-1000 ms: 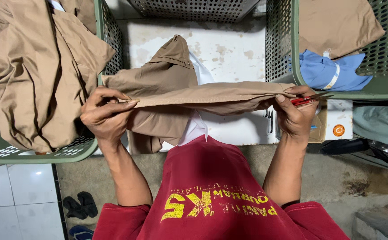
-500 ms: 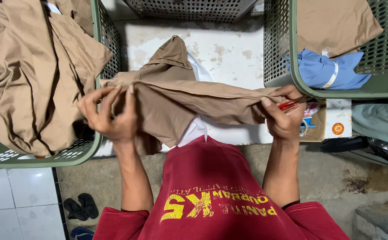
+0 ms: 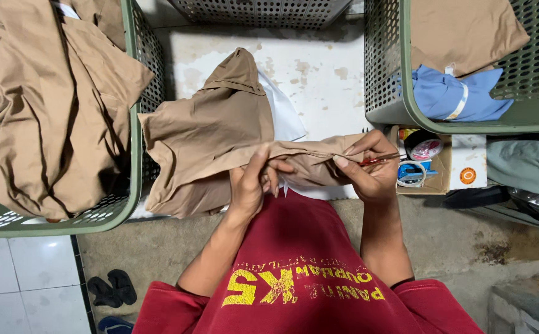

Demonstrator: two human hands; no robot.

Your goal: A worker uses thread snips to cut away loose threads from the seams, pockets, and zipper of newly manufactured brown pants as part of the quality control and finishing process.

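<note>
A tan garment point(image 3: 211, 133) lies bunched over my lap and the white surface ahead. My left hand point(image 3: 252, 182) pinches a folded edge of it near the middle. My right hand point(image 3: 368, 167) grips the same edge a little to the right and also holds a small red-handled tool point(image 3: 381, 159), thin like a thread snipper. A white cloth piece point(image 3: 285, 117) shows under the garment. My red printed shirt point(image 3: 294, 272) fills the bottom of the view.
A green perforated basket point(image 3: 130, 185) at left holds a heap of tan garments. Another green basket point(image 3: 393, 93) at right holds tan and blue clothes. A small cardboard box point(image 3: 455, 167) with tape rolls sits beside my right hand. Dark sandals point(image 3: 112, 291) lie on the floor.
My hands have come much closer together. The left hand slid right along the garment's edge, and the stretched fabric has slackened and bunched at the left.
</note>
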